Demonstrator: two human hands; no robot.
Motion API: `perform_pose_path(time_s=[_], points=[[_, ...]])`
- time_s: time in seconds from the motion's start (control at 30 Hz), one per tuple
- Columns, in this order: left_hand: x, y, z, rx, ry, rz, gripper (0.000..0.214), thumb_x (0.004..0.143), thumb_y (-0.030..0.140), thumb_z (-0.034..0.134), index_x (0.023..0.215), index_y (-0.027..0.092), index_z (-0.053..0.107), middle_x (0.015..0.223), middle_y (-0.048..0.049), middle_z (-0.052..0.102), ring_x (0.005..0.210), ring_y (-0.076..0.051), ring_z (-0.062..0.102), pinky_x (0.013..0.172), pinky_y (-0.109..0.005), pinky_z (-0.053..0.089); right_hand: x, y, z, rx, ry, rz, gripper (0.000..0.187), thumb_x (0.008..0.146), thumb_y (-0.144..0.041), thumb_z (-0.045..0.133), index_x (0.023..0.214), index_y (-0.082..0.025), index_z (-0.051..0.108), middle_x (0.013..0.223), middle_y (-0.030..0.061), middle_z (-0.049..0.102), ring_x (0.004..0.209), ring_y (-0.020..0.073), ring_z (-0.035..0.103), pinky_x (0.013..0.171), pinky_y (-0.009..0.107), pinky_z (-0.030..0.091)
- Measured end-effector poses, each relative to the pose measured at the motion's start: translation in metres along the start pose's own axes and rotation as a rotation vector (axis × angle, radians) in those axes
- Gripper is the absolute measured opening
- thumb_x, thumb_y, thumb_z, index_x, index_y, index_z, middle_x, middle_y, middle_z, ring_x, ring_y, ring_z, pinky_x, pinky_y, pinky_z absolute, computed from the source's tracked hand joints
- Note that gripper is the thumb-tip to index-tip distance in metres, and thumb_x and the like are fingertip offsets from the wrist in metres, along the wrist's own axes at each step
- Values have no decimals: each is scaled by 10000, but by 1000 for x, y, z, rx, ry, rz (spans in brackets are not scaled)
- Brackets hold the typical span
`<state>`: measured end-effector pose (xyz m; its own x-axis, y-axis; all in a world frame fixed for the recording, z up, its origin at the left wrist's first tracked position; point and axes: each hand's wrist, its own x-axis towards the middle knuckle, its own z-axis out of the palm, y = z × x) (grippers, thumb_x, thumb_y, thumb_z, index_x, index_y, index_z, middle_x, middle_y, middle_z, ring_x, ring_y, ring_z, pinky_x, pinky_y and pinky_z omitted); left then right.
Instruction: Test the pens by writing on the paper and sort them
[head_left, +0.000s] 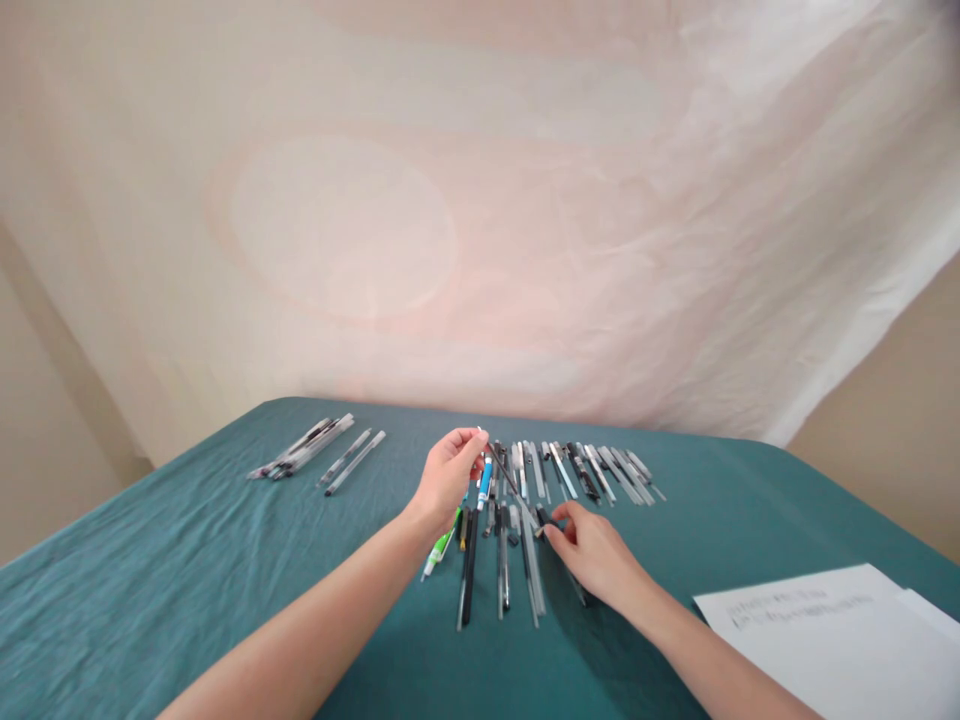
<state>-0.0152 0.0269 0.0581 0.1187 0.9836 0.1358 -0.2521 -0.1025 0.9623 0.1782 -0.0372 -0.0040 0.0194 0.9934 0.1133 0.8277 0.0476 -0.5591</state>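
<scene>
My left hand (448,474) is closed in a pinch on the upper end of a thin pen refill (510,482) that slants down to the right. My right hand (592,548) pinches the lower end of that same refill, fingers curled, just above the table. Under and around both hands lies a row of several pens (570,472), clear, black, one with a blue band (485,482) and one green and white (441,546). Some longer pens (501,575) lie nearer to me.
A teal cloth (225,560) covers the table. A second small group of clear pens (307,448) lies at the far left. White sheets of paper (825,630) lie at the right near edge. A pale draped sheet (480,200) hangs behind the table.
</scene>
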Motion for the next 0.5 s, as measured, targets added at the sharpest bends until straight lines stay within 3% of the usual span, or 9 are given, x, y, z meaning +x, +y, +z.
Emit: perform_pose_path(time_s=[0.33,0.43,0.5], points=[[-4,-9,3,92,-89,-76,318,693,448,594,754,138,561,623,19,519,484,-52,406,466,-171,318,3,2,0,100,24,-19,216,806,-298,450,858,-170,616,604,36,618,569,170,565,529,249,340],[-7,-13,5,123,-141,-104,315,691,447,594,749,139,564,598,19,522,471,-56,403,457,-172,310,2,-7,-6,265,64,-61,248,816,-358,441,791,-175,605,638,31,612,597,165,558,545,247,368],[-9,-15,8,146,-161,-116,312,686,446,598,755,144,567,615,12,545,470,-59,407,456,-176,312,-1,-15,-10,459,17,-70,293,823,-408,425,766,-173,591,642,18,600,551,139,535,508,231,370]])
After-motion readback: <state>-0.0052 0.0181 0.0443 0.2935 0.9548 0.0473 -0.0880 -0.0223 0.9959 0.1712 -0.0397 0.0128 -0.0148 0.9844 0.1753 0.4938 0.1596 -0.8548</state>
